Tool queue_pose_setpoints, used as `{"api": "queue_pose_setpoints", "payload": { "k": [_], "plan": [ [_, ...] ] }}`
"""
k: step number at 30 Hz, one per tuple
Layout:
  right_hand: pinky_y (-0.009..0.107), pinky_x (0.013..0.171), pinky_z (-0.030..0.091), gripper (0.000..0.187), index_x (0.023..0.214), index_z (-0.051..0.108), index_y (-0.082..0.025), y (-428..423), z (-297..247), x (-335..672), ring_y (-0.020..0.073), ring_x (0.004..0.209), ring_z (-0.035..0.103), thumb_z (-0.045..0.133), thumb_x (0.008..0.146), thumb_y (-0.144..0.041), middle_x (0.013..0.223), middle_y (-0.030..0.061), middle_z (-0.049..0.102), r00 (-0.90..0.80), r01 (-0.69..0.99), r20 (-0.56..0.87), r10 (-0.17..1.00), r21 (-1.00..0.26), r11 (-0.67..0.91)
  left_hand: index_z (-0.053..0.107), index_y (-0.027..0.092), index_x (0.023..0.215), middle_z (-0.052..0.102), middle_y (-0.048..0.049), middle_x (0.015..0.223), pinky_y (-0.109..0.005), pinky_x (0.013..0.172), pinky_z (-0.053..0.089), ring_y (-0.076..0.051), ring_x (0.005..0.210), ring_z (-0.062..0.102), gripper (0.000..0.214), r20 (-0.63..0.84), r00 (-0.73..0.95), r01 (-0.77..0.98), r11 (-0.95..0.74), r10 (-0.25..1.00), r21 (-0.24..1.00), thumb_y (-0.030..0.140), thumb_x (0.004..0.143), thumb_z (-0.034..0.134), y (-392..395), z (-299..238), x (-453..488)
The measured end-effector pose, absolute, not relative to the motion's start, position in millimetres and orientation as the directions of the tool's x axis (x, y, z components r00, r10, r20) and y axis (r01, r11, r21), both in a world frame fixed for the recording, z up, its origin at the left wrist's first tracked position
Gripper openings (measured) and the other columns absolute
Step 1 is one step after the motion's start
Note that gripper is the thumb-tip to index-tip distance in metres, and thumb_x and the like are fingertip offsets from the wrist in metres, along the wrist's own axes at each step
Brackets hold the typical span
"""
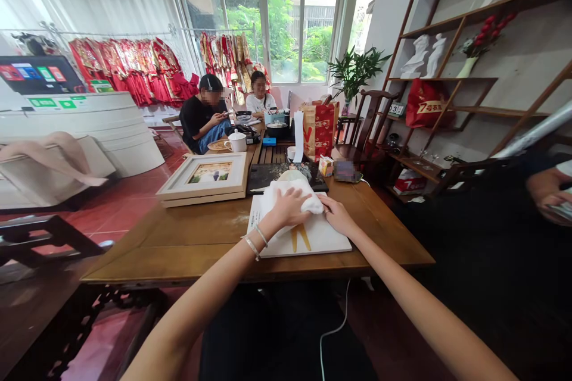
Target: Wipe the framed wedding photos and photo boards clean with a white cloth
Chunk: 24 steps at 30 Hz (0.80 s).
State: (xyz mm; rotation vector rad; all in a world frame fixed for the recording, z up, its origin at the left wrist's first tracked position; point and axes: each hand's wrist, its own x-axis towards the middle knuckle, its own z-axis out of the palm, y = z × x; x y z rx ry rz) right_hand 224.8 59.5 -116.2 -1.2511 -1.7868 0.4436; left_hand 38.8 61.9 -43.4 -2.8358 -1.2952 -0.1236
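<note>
On the wooden table [214, 232] lies a white board [328, 243], with two tan strips [300, 239] showing near its front edge. A bunched white cloth or tissue [269, 196] covers much of it. My left hand [290, 207], fingers spread, presses flat on this cloth. At the right end of the cloth, my right hand [337, 214] has its fingers bent in over the edge, pinching or pressing it; the fingertips are partly hidden. A pale rounded thing [294, 176] shows just behind the cloth.
Stacked picture frames [203, 178] stand to the left, a dark patterned tray [263, 177] behind. A phone [347, 171], a small box [326, 165], a red paper bag [320, 128] and a white lidded cup [236, 141] sit farther back. Two people sit beyond; another person's hand [552, 193] is at right.
</note>
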Motion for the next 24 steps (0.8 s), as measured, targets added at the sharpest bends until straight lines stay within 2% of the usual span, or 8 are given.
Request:
{"api": "queue_pose_setpoints", "payload": {
  "k": [7, 11, 19, 24],
  "plan": [
    [0.04, 0.105, 0.04, 0.047, 0.104, 0.071, -0.024, 61.1, -115.2, 226.6, 0.0218, 0.119, 0.055, 0.042, 0.071, -0.006, 0.125, 0.0021, 0.063, -0.12, 0.502, 0.456, 0.882, -0.738, 0.45, 0.041, 0.025, 0.138, 0.037, -0.0095, 0.146, -0.065, 0.104, 0.018, -0.037, 0.134, 0.026, 0.059, 0.1, 0.664, 0.745, -0.667, 0.741, -0.006, 0.043, 0.083, 0.047, 34.4, -50.6, 48.9],
    [0.04, 0.105, 0.04, 0.049, 0.102, 0.071, -0.025, 63.0, -117.0, 229.1, 0.0217, 0.118, 0.056, 0.042, 0.069, -0.005, 0.121, 0.0008, 0.065, -0.09, 0.51, 0.434, 0.896, -0.753, 0.415, 0.04, 0.022, 0.139, 0.034, -0.0123, 0.147, -0.067, 0.104, 0.016, -0.039, 0.135, 0.023, 0.063, 0.118, 0.676, 0.732, -0.681, 0.728, 0.007, 0.045, 0.081, 0.049, -2.3, -53.2, 49.7],
    [0.044, 0.106, 0.038, 0.033, 0.102, 0.071, -0.02, 71.0, -127.7, 234.7, 0.0232, 0.115, 0.059, 0.05, 0.076, -0.02, 0.12, 0.0074, 0.065, -0.058, 0.475, 0.449, 0.892, -0.773, 0.42, 0.032, 0.027, 0.143, 0.024, -0.0082, 0.153, -0.067, 0.108, 0.007, -0.039, 0.139, 0.013, 0.071, 0.098, 0.789, 0.603, -0.795, 0.607, 0.069, 0.049, 0.078, 0.053, -71.1, -51.9, 38.3],
    [0.043, 0.106, 0.039, 0.035, 0.102, 0.071, -0.022, 68.3, -125.2, 232.9, 0.0225, 0.115, 0.059, 0.052, 0.073, -0.017, 0.12, 0.0055, 0.065, -0.042, 0.465, 0.449, 0.892, -0.782, 0.416, 0.036, 0.027, 0.141, 0.029, -0.0074, 0.151, -0.065, 0.109, 0.012, -0.037, 0.138, 0.018, 0.067, 0.078, 0.726, 0.676, -0.73, 0.683, 0.107, 0.049, 0.08, 0.051, -58.1, -47.5, 43.6]
  ]
}}
